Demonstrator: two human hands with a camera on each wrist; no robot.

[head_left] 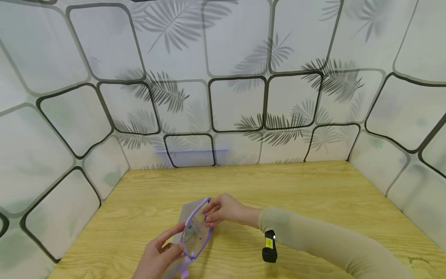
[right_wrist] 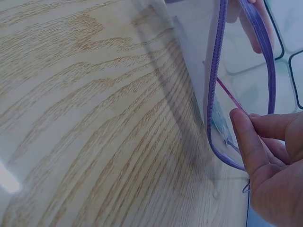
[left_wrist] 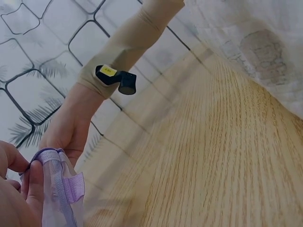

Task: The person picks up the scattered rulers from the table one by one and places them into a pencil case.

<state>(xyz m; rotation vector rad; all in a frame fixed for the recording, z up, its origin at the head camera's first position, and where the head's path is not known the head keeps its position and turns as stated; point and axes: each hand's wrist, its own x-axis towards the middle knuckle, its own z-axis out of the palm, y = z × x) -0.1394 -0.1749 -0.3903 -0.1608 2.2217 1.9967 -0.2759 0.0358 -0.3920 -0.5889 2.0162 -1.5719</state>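
A see-through zip pouch (head_left: 187, 212) with purple edging stands with its mouth spread wide, tilted over the table. My left hand (head_left: 158, 250) grips its near side, thumb and fingers at the rim. At the far end of the mouth is my right hand (head_left: 225, 209). In the right wrist view, its thumb and index finger pinch a thin pink stick (right_wrist: 229, 93) that slants into the pouch; what kind of stick cannot be told. Some greenish contents (right_wrist: 218, 120) show through the pouch. A purple fabric tab (left_wrist: 74, 187) hangs at the zipper's end.
The wooden table (head_left: 278, 186) spreads around the pouch. A pale patterned curtain (head_left: 237, 104) encloses its back and sides. A small black device (head_left: 270, 247) is strapped at my right wrist, over the beige sleeve (head_left: 313, 232).
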